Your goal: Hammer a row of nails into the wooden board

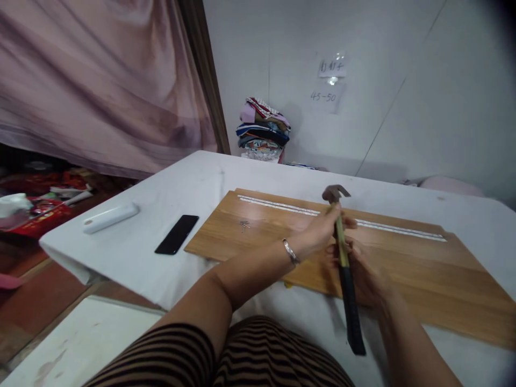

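Note:
A claw hammer with a yellow shaft and black grip is tilted in front of me above a wooden board, its head pointing away. Just below the hammer's head, my left hand is closed around the shaft; a silver bracelet is on that wrist. My right hand has its fingers about the shaft lower down, above the black grip, and is slightly blurred. Beneath both hands lies the wooden board, with two silvery strips along its far side. A small pile of nails rests on its left part.
On the white-covered table, a black phone and a white cylindrical object lie left of the board. Folded clothes are stacked by the wall. A pink curtain hangs at left, above a red box.

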### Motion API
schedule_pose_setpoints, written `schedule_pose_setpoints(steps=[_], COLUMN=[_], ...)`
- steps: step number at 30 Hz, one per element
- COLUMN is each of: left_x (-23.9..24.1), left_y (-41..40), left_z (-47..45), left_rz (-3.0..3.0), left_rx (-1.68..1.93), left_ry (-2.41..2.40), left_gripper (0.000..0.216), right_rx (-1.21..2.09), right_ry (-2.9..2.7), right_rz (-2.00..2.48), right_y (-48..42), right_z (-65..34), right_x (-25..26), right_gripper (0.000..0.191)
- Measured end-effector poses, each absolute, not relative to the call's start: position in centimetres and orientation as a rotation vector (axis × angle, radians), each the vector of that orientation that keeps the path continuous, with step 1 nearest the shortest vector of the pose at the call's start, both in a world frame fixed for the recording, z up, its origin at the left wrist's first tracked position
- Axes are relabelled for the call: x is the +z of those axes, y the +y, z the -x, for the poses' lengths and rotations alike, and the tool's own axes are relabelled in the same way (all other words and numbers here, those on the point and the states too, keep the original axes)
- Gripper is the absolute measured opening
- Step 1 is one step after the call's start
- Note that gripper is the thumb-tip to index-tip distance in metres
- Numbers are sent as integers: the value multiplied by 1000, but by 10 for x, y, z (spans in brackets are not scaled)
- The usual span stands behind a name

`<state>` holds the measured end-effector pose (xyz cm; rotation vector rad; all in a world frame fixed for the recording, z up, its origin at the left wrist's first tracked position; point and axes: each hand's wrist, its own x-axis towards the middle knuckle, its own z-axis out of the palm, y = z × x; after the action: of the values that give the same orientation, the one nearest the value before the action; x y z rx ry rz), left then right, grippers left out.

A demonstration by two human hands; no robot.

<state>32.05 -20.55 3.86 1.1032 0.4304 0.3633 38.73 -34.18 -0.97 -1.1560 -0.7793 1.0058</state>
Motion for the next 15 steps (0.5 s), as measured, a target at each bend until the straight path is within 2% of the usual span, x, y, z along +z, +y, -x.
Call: schedule_pose_setpoints(steps=[3,5,7,9,15], left_x=[29,27,24,20,-2], left_y=[-222,-223,-214,-195,-111], left_z=[-318,-307,-290,-265,-168], left_rz=[-1358,-1499,-1658,-1902,-2240], left_rx=[214,193,165,164,333], left_ry=[424,362,324,385,864], left_gripper=[33,19,21,26,21], right_rx=[1025,1057,1107,1121,1175], right_ry=[-684,-661,-625,-578,-490], right_rz=[1111,1156,1194,1185,1057], right_y=[-343,-344,-346,-348,-353], right_z=[-385,-388,-391,-396,-417], right_x=[-11,-14,-17,-18,-22], right_gripper=[40,45,51,46,35])
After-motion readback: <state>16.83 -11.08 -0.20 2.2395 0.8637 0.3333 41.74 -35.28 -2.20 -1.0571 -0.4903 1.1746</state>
